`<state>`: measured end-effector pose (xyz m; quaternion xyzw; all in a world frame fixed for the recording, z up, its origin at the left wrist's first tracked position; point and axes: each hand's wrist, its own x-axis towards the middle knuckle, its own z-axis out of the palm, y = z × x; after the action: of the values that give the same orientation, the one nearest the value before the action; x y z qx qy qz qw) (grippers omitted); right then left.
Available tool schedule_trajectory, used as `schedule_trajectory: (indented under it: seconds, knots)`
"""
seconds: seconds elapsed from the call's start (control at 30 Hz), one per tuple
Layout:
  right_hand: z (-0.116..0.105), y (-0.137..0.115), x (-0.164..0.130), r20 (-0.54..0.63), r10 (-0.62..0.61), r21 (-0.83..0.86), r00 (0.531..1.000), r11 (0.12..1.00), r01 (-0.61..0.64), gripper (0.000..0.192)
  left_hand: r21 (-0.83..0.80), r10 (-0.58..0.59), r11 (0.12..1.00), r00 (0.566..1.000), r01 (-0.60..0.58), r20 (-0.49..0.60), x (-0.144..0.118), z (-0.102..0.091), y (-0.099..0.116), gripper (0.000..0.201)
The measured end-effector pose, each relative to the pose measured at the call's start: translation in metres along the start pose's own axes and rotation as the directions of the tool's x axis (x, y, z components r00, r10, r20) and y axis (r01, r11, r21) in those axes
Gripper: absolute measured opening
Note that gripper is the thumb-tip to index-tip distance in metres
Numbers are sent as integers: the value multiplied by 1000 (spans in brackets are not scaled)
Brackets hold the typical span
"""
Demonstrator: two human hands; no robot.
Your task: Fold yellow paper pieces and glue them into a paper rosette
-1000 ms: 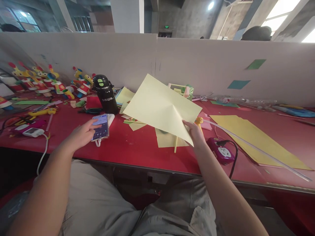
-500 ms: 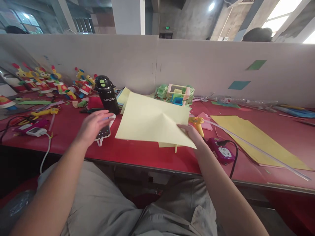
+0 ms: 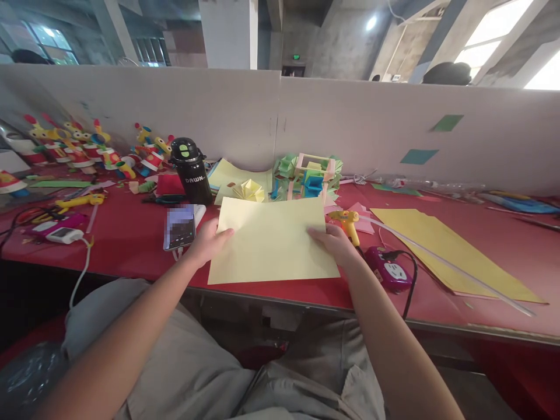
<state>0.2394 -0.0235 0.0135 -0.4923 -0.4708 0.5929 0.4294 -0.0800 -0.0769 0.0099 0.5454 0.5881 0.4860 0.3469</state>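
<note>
A pale yellow sheet of paper (image 3: 273, 240) lies flat on the red table (image 3: 131, 233) near its front edge. The left hand (image 3: 209, 241) and the right hand (image 3: 335, 242) grip its two sides. A phone (image 3: 179, 227) lies just beside the left hand.

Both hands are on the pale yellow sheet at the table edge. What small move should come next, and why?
Probably press the pale yellow sheet flat and square it to the table edge: the left hand and right hand grip opposite sides, and it lies slightly askew.
</note>
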Motion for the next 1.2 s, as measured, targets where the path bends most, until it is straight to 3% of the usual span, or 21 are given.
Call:
schedule_trajectory:
  seconds: [0.13,0.23,0.3,0.4,0.47,0.53,0.6,0.7,0.8,0.93,1.03,1.13,1.2]
  knots:
    - [-6,6,6,-24,-40,-3,999,999,40,28,91,-16,996,999,13,39,-1,-4,6,46]
    - [-9,10,10,-56,-48,14,997,999,48,28,26,127,992,991,-127,31,-5,-17,17,42]
    - [-9,11,11,-87,-51,25,995,998,53,29,26,168,986,976,-166,-138,-6,-34,24,42]
    - [-7,11,12,-106,-59,62,993,996,66,31,-51,59,995,945,-80,-321,-6,-68,27,42]
    - [-6,10,12,-111,-64,97,992,992,75,33,-42,106,991,924,-131,-367,-5,-90,25,42]
    - [-5,10,11,-113,-67,110,991,991,80,32,-10,137,989,932,-149,-336,-6,-106,21,45]
    - [-5,9,12,-115,-66,107,991,991,78,30,29,73,997,966,-68,-249,-7,-115,17,51]
    - [-5,9,13,-127,-59,102,990,992,72,26,88,-95,990,988,106,-120,-5,-117,10,60]
    - [-5,9,14,-136,-49,100,989,993,63,24,85,-158,982,983,166,-96,2,-117,0,63]
    - [-3,8,14,-127,-33,89,991,995,45,21,110,-38,992,981,60,-192,12,-120,-8,66]
    - [-3,8,15,-120,-31,81,992,996,41,22,28,51,999,970,-46,-236,8,-116,0,58]
    - [-4,8,17,-112,-45,65,993,997,52,25,-59,53,996,980,-65,-192,-3,-100,13,51]
    - [-5,7,17,-99,-45,69,994,996,52,30,-65,29,997,994,-36,-103,-9,-83,18,50]
